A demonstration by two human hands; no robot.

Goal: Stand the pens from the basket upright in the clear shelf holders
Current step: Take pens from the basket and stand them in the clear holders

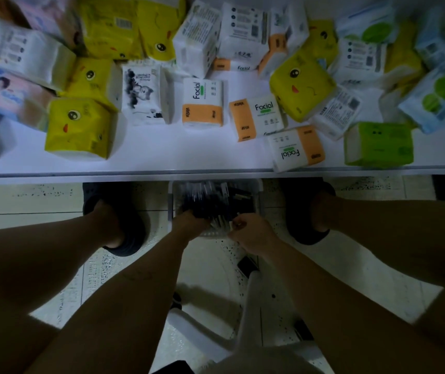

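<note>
Pens [210,195] lie in the basket [171,203] under the left hand [191,224] fingers and just past the curled right hand [251,234], grips too dark to tell; picking seems the step, and next needs a firm pinch and lift.

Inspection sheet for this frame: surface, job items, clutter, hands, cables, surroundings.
Surface: white shelf, dimly lit.
Job's things: pens lying in basket on the floor below the shelf; clear holders not seen.
Clutter: tissue packs crowd the shelf.
Grippers: left hand and right hand both in the basket at the pens; grip too dim to tell.
Cables: nothing seen.
Surroundings: tiled floor; dark shoes either side of the basket.
</note>
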